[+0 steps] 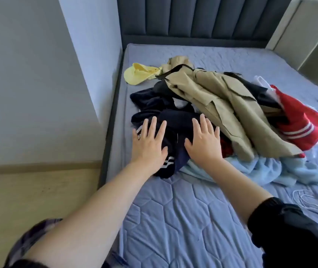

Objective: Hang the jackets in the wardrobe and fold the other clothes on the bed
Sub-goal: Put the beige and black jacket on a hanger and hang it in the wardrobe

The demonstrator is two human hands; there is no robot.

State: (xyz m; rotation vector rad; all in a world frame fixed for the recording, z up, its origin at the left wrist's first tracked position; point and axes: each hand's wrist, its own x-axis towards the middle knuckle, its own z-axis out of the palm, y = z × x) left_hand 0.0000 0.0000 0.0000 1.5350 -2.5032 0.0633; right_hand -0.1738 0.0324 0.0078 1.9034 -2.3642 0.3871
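The beige jacket (221,105) hides part of the red garment (301,128) beneath it.

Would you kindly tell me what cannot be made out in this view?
Head view: the beige coat lies over other clothes; those beneath cannot be counted.
Head view: the left hand and right hand cover the navy striped garment; its type is unclear.
Head view: the pale furniture is cut by the right edge; wardrobe or not, unclear.

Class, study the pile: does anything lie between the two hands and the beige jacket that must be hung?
Nothing visible blocks the beige jacket; it lies on top of the pile. The left hand and right hand are spread open over the navy striped garment beside it.
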